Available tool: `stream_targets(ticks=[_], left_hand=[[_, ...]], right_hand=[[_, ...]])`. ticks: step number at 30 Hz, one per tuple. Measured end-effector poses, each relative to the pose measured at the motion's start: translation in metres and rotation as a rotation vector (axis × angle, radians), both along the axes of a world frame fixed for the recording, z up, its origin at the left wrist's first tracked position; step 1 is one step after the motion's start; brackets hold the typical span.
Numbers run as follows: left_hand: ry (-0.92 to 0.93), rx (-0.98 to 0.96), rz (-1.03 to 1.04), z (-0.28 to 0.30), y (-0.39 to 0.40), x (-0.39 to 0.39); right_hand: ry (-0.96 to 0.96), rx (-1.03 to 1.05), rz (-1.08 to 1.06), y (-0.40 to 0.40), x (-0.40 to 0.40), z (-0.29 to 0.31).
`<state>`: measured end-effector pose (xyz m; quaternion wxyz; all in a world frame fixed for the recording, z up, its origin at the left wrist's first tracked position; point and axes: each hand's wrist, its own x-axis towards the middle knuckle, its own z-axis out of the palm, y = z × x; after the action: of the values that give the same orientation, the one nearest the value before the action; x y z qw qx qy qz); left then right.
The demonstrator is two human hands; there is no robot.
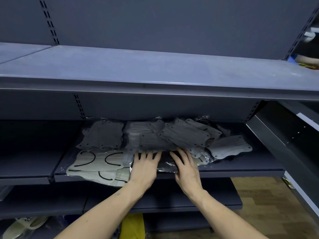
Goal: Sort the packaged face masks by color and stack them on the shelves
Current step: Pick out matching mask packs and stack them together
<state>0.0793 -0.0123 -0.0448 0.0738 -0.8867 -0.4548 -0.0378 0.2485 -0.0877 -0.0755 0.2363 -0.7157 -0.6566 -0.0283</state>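
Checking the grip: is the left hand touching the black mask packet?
Touching. The head view shows the left hand lying flat on the black mask packet, fingers straight.

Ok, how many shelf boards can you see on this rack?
4: the bare grey top shelf, the mask-laden middle shelf, a lower shelf, a bottom one. Others may be hidden.

a pale green shoe (24,225) in clear wrapping is seen far below and to the left of the hands, on the lowest level. a crumpled yellow bag (132,225) is seen directly beneath the forearms. wooden flooring (255,195) is visible below and to the right of the hands. well above and far to the right, past the perforated upright (300,30), a blue item with a yellow-and-black striped edge (309,63) is partly seen, its kind not discernible.
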Motion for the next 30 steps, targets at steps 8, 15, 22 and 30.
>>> stream_targets(ticks=[8,15,22,30], left_hand=[[-0.011,0.021,-0.062,0.002,-0.001,-0.005],[-0.059,0.133,-0.095,0.01,0.002,0.006],[-0.05,0.144,0.065,0.016,0.017,0.005],[-0.088,0.141,0.068,0.031,0.003,0.063]], right_hand=[[0.034,0.107,0.012,0.006,0.003,0.0],[-0.14,0.008,-0.068,0.004,0.009,0.0],[-0.146,0.058,-0.114,-0.003,0.034,-0.004],[-0.146,0.028,-0.25,-0.008,0.078,0.011]])
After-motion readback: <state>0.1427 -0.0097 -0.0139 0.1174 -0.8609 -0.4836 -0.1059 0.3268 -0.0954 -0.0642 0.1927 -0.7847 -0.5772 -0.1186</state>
